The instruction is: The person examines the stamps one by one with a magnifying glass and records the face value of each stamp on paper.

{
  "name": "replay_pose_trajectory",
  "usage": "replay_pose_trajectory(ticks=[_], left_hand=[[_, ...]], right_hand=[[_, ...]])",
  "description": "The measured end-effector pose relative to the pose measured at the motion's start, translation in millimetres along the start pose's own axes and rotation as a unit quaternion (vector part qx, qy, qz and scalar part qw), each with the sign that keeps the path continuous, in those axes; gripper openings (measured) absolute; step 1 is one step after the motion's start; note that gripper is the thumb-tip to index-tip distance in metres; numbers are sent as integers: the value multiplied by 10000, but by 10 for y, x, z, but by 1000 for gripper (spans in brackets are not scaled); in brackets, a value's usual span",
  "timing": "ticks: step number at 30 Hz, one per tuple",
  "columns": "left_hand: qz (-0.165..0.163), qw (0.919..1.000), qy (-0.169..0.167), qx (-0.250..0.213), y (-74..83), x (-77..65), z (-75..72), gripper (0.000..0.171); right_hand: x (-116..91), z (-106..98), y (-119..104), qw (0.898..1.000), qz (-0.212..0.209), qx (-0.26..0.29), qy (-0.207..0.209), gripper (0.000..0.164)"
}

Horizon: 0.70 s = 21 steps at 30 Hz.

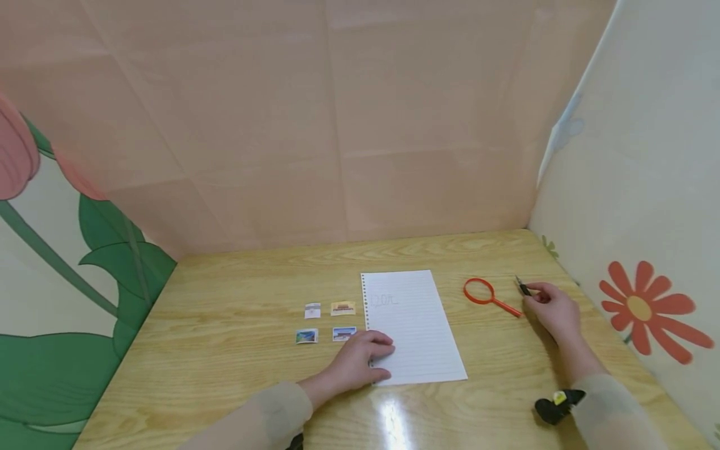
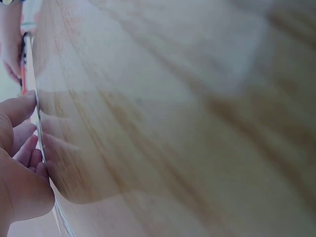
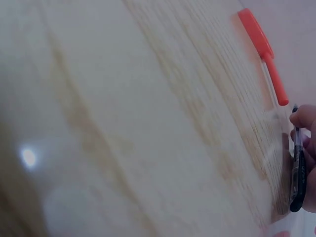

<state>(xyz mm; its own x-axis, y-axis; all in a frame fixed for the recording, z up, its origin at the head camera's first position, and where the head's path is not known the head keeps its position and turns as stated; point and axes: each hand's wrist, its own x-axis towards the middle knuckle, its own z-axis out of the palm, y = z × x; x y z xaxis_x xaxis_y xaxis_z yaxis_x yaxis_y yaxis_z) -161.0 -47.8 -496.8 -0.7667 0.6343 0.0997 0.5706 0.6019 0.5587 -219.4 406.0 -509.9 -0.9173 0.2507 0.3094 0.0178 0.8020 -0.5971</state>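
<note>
I view the left hand (image 1: 359, 360) on the paper (image 1: 416, 331), fingers apart from thumb. Right of the paper: right hand (image 1: 555, 310) pinching a pen (image 1: 524, 288), magnifier (image 1: 507, 308) between. Left: four stamps (image 1: 343, 308).

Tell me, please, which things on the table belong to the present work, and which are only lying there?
Probably in the work:
pen, pinched by the right hand
lined sheet, with the left hand at its left edge

Apparently only lying there:
red magnifying glass, right of the sheet
four small printed pictures, left of the sheet
</note>
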Motion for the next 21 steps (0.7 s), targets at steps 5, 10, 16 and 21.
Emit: replay_pose_trajectory(ticks=[5,10,16,21], left_hand=[[-19,10000,-8,20,4,0,3,50],[-22,10000,-23,1,-5,1,12,50],[-30,10000,-31,37,-16,2,17,50],[62,9999,-37,122,1,6,-6,50]], right_hand=[[12,-3,38,9999,-63,-83,-38,29],[28,-1,66,9997,-43,-227,-85,28],[26,8,70,9993,-167,-320,-121,28],[21,-6,57,9990,-162,-385,-163,33]])
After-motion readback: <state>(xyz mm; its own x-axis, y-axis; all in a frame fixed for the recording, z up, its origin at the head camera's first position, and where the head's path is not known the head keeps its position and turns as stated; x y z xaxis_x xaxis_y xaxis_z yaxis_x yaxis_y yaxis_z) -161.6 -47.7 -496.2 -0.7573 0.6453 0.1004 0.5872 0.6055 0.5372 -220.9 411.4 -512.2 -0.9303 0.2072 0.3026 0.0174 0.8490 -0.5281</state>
